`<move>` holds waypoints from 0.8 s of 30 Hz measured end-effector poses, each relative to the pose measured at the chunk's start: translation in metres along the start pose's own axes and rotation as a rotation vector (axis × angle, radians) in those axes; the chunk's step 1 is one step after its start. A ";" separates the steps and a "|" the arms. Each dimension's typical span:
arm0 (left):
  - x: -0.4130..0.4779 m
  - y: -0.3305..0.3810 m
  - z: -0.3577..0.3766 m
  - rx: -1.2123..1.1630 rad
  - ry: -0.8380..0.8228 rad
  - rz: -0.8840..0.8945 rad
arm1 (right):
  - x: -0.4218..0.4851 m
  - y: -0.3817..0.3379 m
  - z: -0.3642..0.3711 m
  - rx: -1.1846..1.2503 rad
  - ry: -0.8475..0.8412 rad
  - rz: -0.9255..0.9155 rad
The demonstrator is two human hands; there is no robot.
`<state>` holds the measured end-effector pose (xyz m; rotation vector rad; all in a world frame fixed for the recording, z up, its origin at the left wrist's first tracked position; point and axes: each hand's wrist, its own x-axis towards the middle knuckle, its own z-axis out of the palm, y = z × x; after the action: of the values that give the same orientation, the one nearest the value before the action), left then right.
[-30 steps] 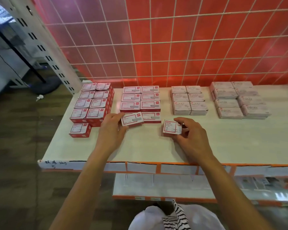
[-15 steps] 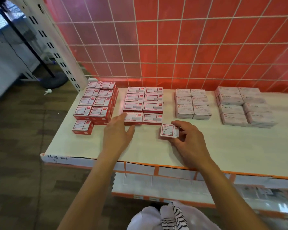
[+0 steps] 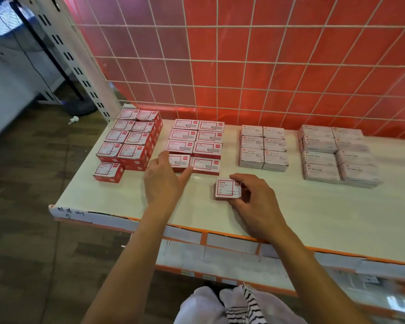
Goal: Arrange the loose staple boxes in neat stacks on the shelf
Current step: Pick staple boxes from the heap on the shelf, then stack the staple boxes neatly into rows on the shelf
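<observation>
A small red-and-white box [image 3: 228,188] lies loose on the white shelf [image 3: 313,213], and my right hand [image 3: 253,202] pinches it from the right with thumb and fingers. My left hand [image 3: 165,180] rests with straight fingers against the front-left box [image 3: 179,161] of the second group of red-and-white boxes [image 3: 197,143]. At the far left a taller block of red boxes [image 3: 131,139] stands, with one single red box [image 3: 108,172] in front of it.
Two groups of pale pink boxes stand to the right: paper-clip boxes [image 3: 263,148] and larger staples boxes [image 3: 337,155]. A red wall with a white wire grid [image 3: 243,66] backs the shelf. A lower shelf [image 3: 243,270] shows beneath, and a perforated upright post [image 3: 80,66] rises at the left.
My left hand has pushed its box back into the front row of the second group and now lies flat against it. My right hand has kept hold of the loose box.
</observation>
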<state>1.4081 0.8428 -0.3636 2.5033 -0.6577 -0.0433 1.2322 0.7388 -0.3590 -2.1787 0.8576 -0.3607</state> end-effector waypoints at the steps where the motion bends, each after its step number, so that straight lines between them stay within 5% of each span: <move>1: 0.001 0.000 0.000 -0.004 0.001 0.006 | 0.000 0.000 -0.001 0.007 -0.006 -0.005; 24: 0.001 -0.010 -0.018 -0.082 -0.127 0.088 | 0.012 -0.040 0.049 0.085 0.122 0.054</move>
<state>1.4164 0.8583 -0.3536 2.4044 -0.8009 -0.1941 1.2837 0.7777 -0.3626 -2.0675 0.9489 -0.4987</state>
